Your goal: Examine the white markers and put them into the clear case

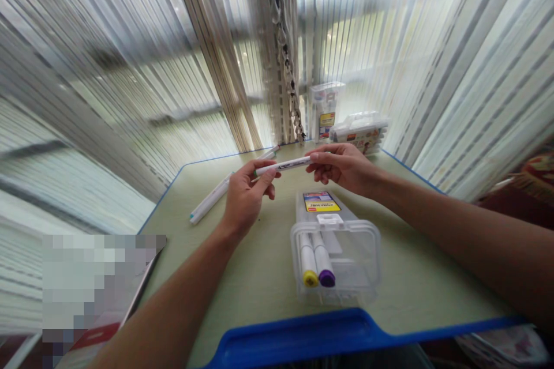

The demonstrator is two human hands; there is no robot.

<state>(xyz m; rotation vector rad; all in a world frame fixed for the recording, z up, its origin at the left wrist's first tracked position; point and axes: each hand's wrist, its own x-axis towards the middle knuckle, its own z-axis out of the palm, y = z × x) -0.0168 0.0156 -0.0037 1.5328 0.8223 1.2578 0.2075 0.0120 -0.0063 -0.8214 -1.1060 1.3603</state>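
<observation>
I hold a white marker level above the table, one end in each hand. My left hand pinches its left end, where a green tip shows. My right hand grips the right end with closed fingers. Below my hands lies a clear plastic marker case on its side, open end toward me, with a yellow-capped marker and a purple-capped marker inside.
Two more white markers lie on the pale green table to the left. A clear upright box and a full marker case stand at the far edge by the blinds. A blue rim bounds the near edge.
</observation>
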